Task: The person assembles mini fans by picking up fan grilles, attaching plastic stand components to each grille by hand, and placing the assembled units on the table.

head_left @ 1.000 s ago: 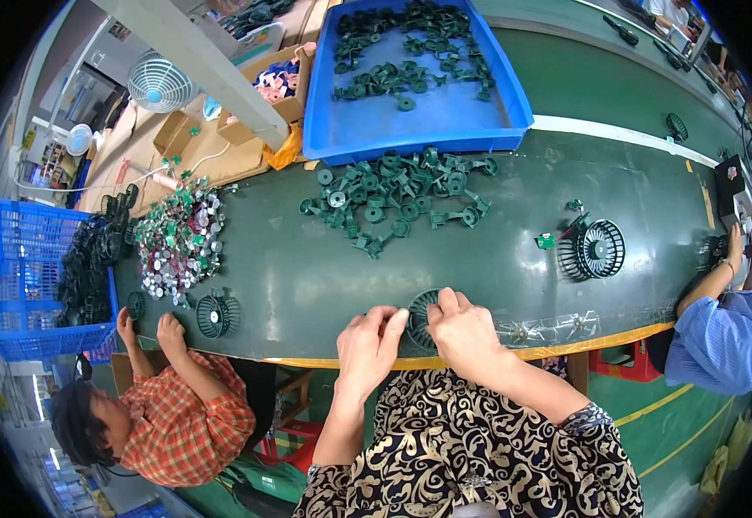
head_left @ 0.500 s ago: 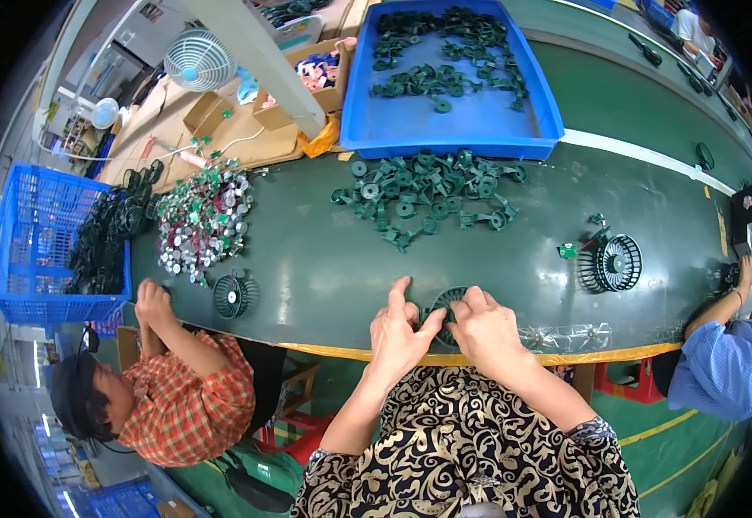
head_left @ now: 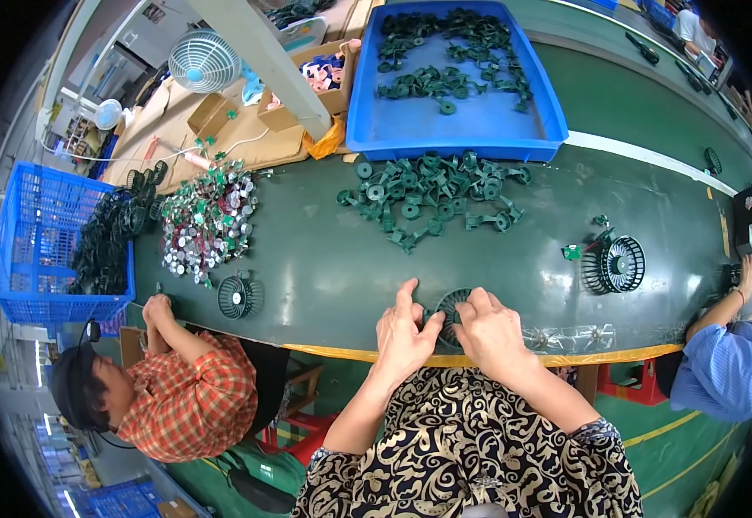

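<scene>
A round dark green slotted fan cage [head_left: 452, 301] lies at the table's front edge between my two hands, partly covered by them. My left hand [head_left: 406, 335] grips its left side with the thumb against it, the index finger pointing up. The curled fingers of my right hand [head_left: 491, 330] press on its right side. What sits inside the cage is hidden. Further off lies a heap of dark green plastic brackets [head_left: 432, 192]. To the right rests another fan cage [head_left: 625, 263] with a small green circuit board [head_left: 573, 252] beside it.
A blue tray [head_left: 458, 148] of green brackets stands at the back. On the left are a heap of small wired motors [head_left: 207, 229], a fan cage [head_left: 235, 296] and a blue crate [head_left: 22, 242]. Co-workers sit on either side; a conveyor [head_left: 600, 95] runs behind.
The view has shifted slightly. Both my hands stay on the fan cage with little change in grip. The left co-worker's hands have moved down a little.
</scene>
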`<state>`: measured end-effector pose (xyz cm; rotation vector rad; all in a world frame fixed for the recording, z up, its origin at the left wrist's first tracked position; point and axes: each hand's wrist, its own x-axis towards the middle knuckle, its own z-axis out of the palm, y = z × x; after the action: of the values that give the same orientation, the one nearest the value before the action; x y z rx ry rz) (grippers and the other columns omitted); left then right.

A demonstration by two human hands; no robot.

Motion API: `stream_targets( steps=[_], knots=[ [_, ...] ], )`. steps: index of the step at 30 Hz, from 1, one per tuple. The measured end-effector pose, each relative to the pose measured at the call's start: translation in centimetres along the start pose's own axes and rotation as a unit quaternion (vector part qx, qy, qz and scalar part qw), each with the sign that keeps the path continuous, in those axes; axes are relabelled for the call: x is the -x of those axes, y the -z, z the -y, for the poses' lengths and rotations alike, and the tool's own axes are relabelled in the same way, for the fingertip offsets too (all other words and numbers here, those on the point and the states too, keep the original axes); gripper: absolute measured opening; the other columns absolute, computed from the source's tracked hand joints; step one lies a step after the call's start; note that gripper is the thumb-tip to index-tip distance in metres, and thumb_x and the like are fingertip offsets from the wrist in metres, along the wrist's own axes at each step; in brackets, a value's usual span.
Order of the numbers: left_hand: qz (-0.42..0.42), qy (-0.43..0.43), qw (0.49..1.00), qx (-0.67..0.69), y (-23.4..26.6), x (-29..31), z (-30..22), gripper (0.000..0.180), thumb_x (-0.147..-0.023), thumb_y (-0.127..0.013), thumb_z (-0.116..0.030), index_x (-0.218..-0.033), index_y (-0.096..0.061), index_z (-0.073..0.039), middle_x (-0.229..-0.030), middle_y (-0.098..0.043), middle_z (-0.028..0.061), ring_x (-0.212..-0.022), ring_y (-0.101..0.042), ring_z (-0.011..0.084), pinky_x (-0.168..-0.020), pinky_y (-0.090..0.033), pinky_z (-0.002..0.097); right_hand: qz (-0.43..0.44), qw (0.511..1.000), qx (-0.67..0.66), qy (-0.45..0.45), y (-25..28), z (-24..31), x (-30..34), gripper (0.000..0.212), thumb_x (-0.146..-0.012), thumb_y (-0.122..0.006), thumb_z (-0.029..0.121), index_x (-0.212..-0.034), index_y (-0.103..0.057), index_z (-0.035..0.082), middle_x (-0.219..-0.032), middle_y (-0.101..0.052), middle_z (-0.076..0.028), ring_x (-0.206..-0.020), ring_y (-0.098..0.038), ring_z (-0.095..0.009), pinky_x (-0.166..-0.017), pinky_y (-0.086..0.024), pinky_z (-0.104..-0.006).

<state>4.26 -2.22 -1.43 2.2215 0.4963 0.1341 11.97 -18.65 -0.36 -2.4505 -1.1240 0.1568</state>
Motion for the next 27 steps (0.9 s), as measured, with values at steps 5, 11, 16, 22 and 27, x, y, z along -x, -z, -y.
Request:
stream_targets(
  steps=[5,11,16,22,27],
  knots=[
    [-0.013,0.008,0.999,0.042,0.3,0.1,0.4,0.059,-0.087,-0.077,-0.017,-0.136,-0.052,0.001,-0.067,-0.054,0.0050,-0.060,-0.057,0.0239,-0.063,-0.049,0.0402,-0.005,0.999,-0.047,0.015,0.6,0.4,0.3,0.040,-0.081,-0.081,0.020,-0.112,-0.068,-0.001,-0.106,-0.059,-0.013,-0.095,-0.067,-0.031,-0.074,-0.058,-0.0420],
    [0.074,0.031,0.989,0.127,2.8,-1.8,0.7,0.048,-0.092,-0.077,-0.020,-0.132,-0.060,0.000,-0.077,-0.064,0.0017,-0.069,-0.059,0.0128,-0.066,-0.050,0.0302,0.003,0.996,-0.041,0.084,1.3,-0.4,1.6,0.054,-0.082,-0.081,0.030,-0.127,-0.065,0.005,-0.124,-0.055,-0.014,-0.112,-0.060,-0.030,-0.086,-0.057,-0.0422],
    [-0.167,-0.001,0.985,0.031,8.1,-3.7,6.2,0.046,-0.091,-0.077,-0.014,-0.134,-0.063,-0.002,-0.122,-0.067,0.0102,-0.109,-0.064,0.0233,-0.094,-0.053,0.0362,-0.049,0.996,-0.044,0.066,2.1,-1.7,2.5,0.034,-0.080,-0.082,0.018,-0.112,-0.073,0.009,-0.134,-0.055,-0.014,-0.104,-0.062,-0.031,-0.082,-0.057,-0.0421],
    [-0.407,-0.001,0.844,-0.349,19.3,-3.1,17.8,0.055,-0.088,-0.076,-0.018,-0.138,-0.058,0.000,-0.141,-0.054,0.0273,-0.130,-0.049,0.0443,-0.110,-0.037,0.0524,-0.222,0.973,-0.021,-0.066,7.0,-5.7,3.8,0.028,-0.081,-0.080,0.008,-0.109,-0.074,0.007,-0.134,-0.059,-0.015,-0.099,-0.066,-0.031,-0.083,-0.058,-0.0413],
    [-0.472,0.097,0.773,-0.413,20.4,-2.9,21.7,0.058,-0.089,-0.074,-0.016,-0.143,-0.055,-0.002,-0.151,-0.041,0.0318,-0.136,-0.043,0.0469,-0.113,-0.035,0.0528,-0.362,0.905,0.083,-0.207,10.5,-9.3,6.0,0.026,-0.085,-0.076,0.004,-0.111,-0.073,0.005,-0.132,-0.060,-0.019,-0.100,-0.066,-0.033,-0.086,-0.057,-0.0429]
  ],
)
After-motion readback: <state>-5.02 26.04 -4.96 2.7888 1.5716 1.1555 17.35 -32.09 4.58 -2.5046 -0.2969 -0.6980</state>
